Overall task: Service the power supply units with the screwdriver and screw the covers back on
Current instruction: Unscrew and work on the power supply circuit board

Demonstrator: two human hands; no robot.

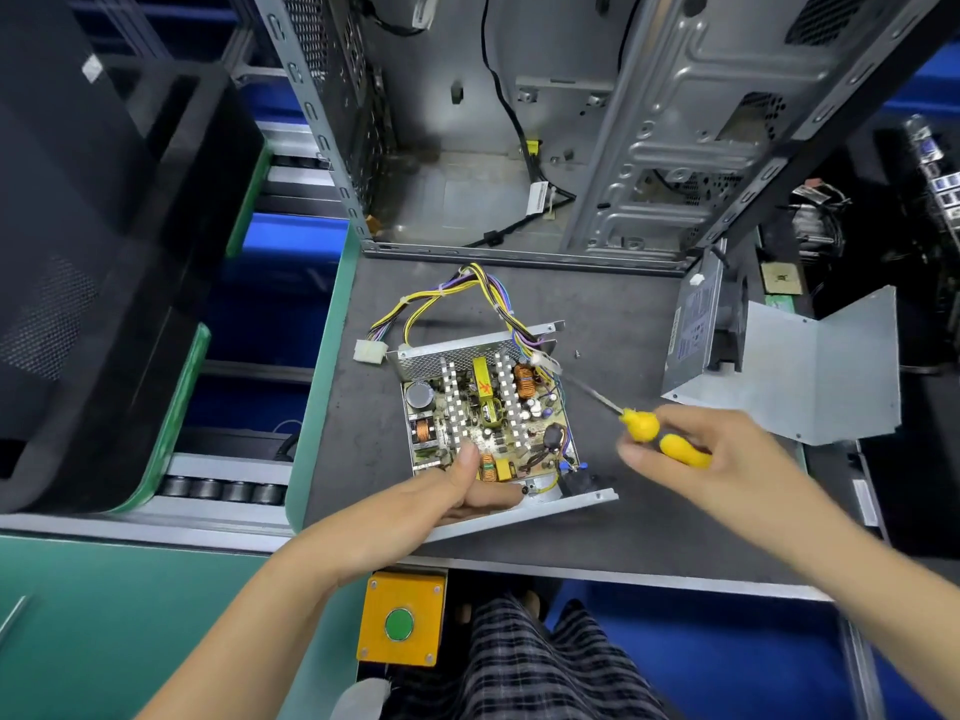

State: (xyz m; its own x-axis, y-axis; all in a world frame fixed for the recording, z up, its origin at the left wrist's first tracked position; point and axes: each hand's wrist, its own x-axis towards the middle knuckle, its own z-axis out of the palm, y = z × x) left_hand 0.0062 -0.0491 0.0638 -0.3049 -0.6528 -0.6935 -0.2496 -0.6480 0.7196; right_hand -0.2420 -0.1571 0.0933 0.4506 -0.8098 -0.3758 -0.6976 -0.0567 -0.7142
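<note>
An opened power supply unit (488,407) lies on the dark mat, its circuit board and heat sinks bare, its yellow and purple cable bundle (457,298) looping away from me. My left hand (441,498) grips the unit's near edge, thumb resting on the board. My right hand (711,454) holds a yellow-handled screwdriver (644,426), its tip at the unit's far right corner by the wires. A loose screw (577,354) lies just beyond that corner. The removed grey cover (821,376) stands at the right, next to a second, closed power supply unit (693,324).
An open grey computer case (519,148) stands behind the mat. A yellow box with a green button (400,621) sits at the near edge. Black foam trays (104,252) fill the left side over a roller conveyor (223,491). Boards and parts lie at far right.
</note>
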